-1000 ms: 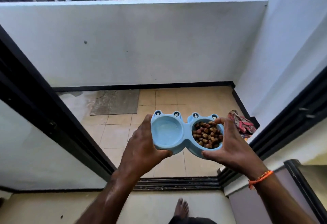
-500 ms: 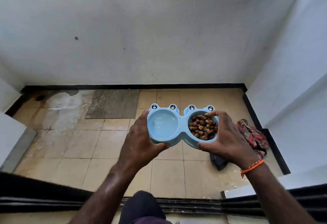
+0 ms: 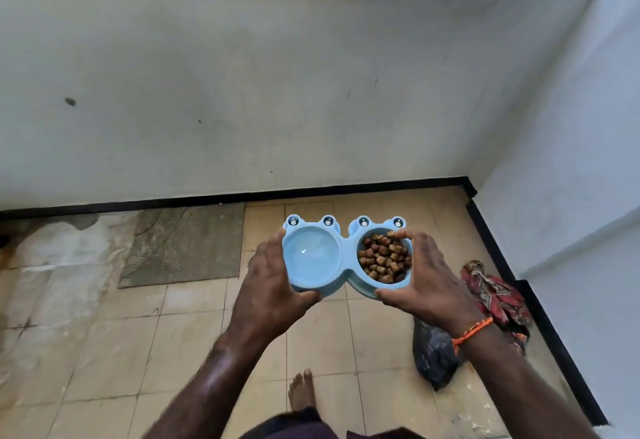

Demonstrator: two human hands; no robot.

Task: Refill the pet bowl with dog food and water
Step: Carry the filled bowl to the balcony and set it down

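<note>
A light blue double pet bowl (image 3: 345, 254) with frog-eye bumps along its far rim is held level above the balcony floor. Its left well holds clear water (image 3: 311, 255). Its right well is full of brown dog food (image 3: 383, 257). My left hand (image 3: 273, 286) grips the bowl's left end, thumb under the near rim. My right hand (image 3: 427, 275) grips the right end, fingers curled over the far rim by the food.
The tiled balcony floor (image 3: 194, 345) has a grey mat (image 3: 183, 244) at the left by the white parapet wall (image 3: 277, 92). A red patterned cloth (image 3: 491, 293) and a dark plastic bag (image 3: 434, 355) lie at the right. My bare foot (image 3: 302, 390) stands below the bowl.
I have stepped through the sliding door onto the balcony carrying the bowl. The door frame has dropped out of view, and the floor and wall now look closer.
</note>
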